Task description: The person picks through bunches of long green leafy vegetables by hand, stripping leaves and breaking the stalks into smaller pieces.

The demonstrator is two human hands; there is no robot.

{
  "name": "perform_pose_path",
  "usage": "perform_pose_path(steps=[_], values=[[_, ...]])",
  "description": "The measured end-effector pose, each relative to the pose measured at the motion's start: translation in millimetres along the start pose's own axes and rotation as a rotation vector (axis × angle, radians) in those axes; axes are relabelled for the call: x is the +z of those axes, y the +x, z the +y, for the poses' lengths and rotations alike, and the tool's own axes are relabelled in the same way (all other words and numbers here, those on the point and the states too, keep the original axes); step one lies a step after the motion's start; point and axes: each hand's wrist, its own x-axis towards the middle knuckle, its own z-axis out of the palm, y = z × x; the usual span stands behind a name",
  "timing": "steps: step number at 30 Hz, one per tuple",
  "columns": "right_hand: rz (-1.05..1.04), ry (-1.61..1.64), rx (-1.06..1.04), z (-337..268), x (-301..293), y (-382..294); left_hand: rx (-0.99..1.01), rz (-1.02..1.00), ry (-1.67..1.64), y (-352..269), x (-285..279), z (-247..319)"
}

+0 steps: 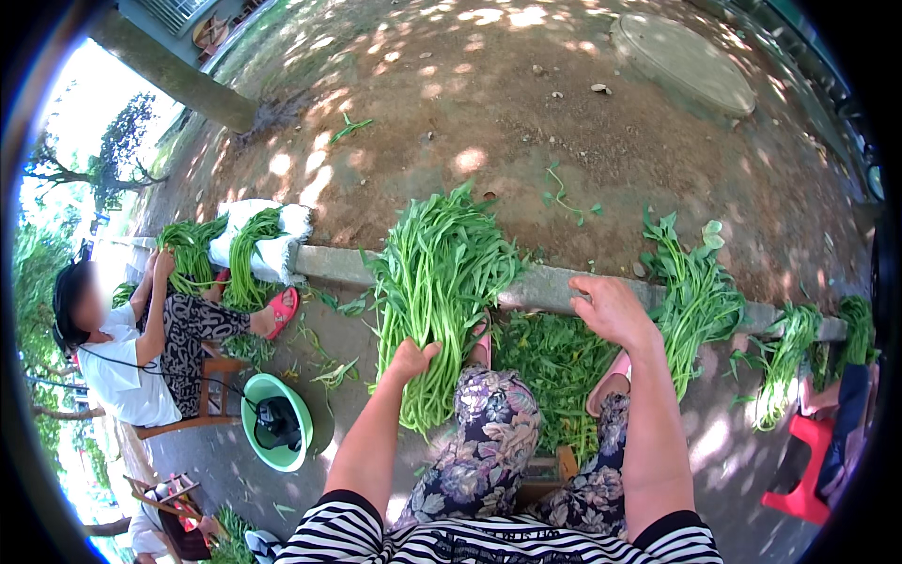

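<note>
My left hand (414, 358) rests on the stems of a large heap of leafy water spinach (447, 261), its thumb spread out; the fingers are partly hidden, so a grip cannot be told. That heap lies across a concrete kerb (539, 287), left of my knees. Above the kerb, between the heap and a second bunch of greens (694, 296) on the right, is my right hand (606, 307), fingers loosely bent, with nothing visible in it. Loose leaves and stems (553, 366) cover the ground between my feet.
A co-worker (127, 359) sits at left, handling greens beside a white woven sack (261, 240). Nearby stands a green basin (301, 423) holding a dark item. At right are a red plastic stool (807, 465) and another bunch (786, 366). Bare soil with a round slab (683, 63) lies beyond the kerb.
</note>
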Motion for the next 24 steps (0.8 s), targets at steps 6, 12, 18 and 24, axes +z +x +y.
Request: perform_pose_path(steps=[6,12,18,24], values=[[0.01,0.017,-0.027,-1,3,1,-0.079,0.276,0.067,-6,24,-11],[0.01,0.021,-0.025,2,2,0,-0.053,0.399,0.142,-33,24,6],[-0.004,0.018,-0.019,2,3,0,0.023,0.472,0.332,-50,26,1],[-0.021,-0.008,-0.001,-2,0,2,0.066,0.538,0.268,-52,26,-10]])
